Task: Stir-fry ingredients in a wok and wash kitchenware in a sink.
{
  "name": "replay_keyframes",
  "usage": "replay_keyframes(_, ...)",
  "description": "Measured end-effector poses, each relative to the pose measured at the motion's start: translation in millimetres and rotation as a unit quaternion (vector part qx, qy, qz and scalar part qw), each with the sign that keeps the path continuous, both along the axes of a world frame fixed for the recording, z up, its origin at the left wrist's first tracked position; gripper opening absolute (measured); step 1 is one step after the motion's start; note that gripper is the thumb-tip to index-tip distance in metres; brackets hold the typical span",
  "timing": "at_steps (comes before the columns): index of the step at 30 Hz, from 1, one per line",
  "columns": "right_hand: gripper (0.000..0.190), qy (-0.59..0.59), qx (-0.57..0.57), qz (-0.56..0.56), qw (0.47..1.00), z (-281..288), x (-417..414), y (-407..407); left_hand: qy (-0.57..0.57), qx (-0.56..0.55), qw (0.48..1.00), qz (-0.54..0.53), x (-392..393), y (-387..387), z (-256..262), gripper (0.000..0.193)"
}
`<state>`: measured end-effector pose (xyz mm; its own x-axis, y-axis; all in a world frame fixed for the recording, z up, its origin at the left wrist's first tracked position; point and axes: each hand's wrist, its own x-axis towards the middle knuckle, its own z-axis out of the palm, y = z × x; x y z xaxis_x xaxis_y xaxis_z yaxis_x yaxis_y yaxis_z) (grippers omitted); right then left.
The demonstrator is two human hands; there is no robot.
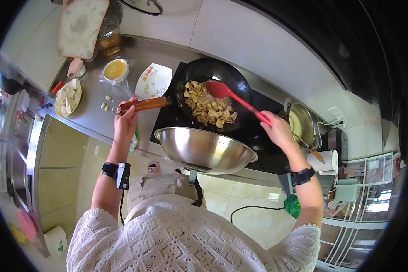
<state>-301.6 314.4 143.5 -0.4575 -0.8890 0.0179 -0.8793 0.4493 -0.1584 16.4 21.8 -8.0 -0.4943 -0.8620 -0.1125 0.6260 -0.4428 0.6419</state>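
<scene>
My left hand [125, 119] grips the wooden handle [151, 104] of a black wok [236, 76], which sits on a black cooktop [263, 144]. In my right hand [277, 130] is the handle of a red cooking spoon [218, 89]. The spoon's head rests in the wok, touching or just over browned, sliced food pieces [209, 110]; its exact contact is hard to tell. A bubbling patch of liquid shows beside the spoon head. Between my body and the wok is a large stainless steel basin [204, 149], its inside hidden from me.
Left of the wok are a flowered square dish [153, 81], a plastic-wrapped bowl of yellow liquid [115, 70], garlic cloves [105, 106] and a plate of white chunks [68, 98]. A steel pot [304, 117] stands right. A cable [244, 208] hangs below.
</scene>
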Motion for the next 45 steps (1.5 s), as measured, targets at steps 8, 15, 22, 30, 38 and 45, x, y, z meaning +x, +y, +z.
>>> replay_keyframes(8, 0.017, -0.055, 0.281, -0.007, 0.958, 56.5, -38.6, -26.9, -0.038, -0.025, 0.998, 0.038, -2.2, 4.4, 1.9, 0.019)
replay_keyframes(15, 0.014, -0.601, 0.134, -0.255, 0.745, -12.2, -31.6, -45.2, -0.04, 0.005, 0.998, 0.04, -4.0, 7.1, 3.1, 0.017)
replay_keyframes(22, 0.017, -0.456, 0.073, -0.18, 0.868, -2.8, -16.7, -57.6, -0.033, 0.014, 0.999, 0.03, -2.7, 5.7, 4.2, 0.017)
replay_keyframes(30, 0.021, -0.311, 0.262, -0.203, 0.891, 102.6, -35.3, -69.9, -0.043, 0.02, 0.998, 0.031, -1.7, 4.5, 8.1, 0.018)
replay_keyframes(38, 0.032, -0.593, 0.293, -0.252, 0.706, 59.4, -49.1, -91.2, -0.042, 0.024, 0.999, 0.023, -6.9, 2.6, 7.1, 0.017)
replay_keyframes(45, 0.03, -0.09, 0.264, 0.091, 0.956, 42.7, 12.9, -65.9, -0.056, 0.043, 0.997, 0.038, -0.9, 4.3, 9.6, 0.018)
